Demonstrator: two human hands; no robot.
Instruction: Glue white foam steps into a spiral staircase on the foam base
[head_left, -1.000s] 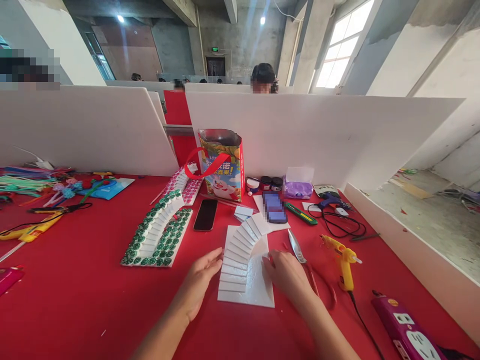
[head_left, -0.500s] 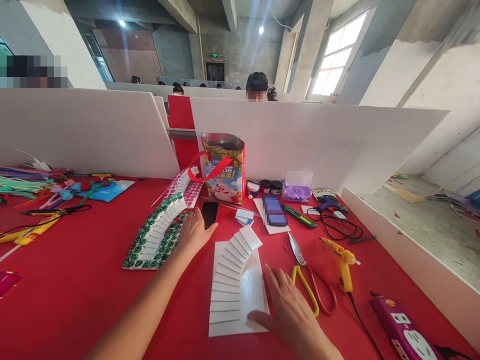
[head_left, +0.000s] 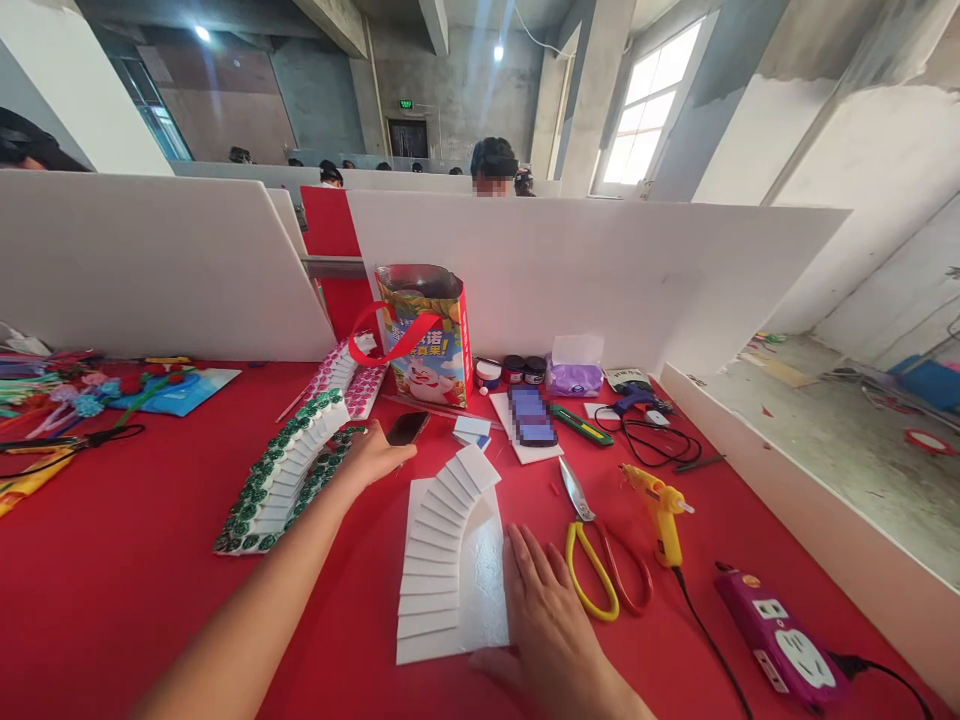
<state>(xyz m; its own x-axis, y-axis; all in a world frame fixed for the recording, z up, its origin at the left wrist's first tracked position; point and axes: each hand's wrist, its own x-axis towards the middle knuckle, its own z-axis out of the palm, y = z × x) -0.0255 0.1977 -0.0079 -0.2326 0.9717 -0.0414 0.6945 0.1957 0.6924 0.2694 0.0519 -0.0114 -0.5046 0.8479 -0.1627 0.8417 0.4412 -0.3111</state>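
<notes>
My left hand (head_left: 369, 458) reaches to the far side of the table and holds a dark phone (head_left: 407, 429) by its near edge, the thumb on the right and the fingers on the left. The phone looks tilted. My right hand (head_left: 551, 610) lies flat with fingers stretched, along the right edge of a white board (head_left: 484, 580). On that board a curved row of overlapping white strips (head_left: 433, 560) fans upward. Under my left forearm, partly hidden, is a similar fan-shaped piece (head_left: 289, 475) bordered with green round decorations.
Scissors (head_left: 589, 545), a yellow glue gun (head_left: 660, 510) and a purple power strip (head_left: 784, 640) lie at right. Behind are a gift bag (head_left: 424, 345), a second phone (head_left: 532, 415), a green cutter (head_left: 581, 425) and purple wipes (head_left: 574, 377). White partitions (head_left: 585, 290) edge the table.
My left hand has closed on the dark phone, which has gone from lying flat to tilted. My right hand has settled flat beside the white board. The view has swung slightly right.
</notes>
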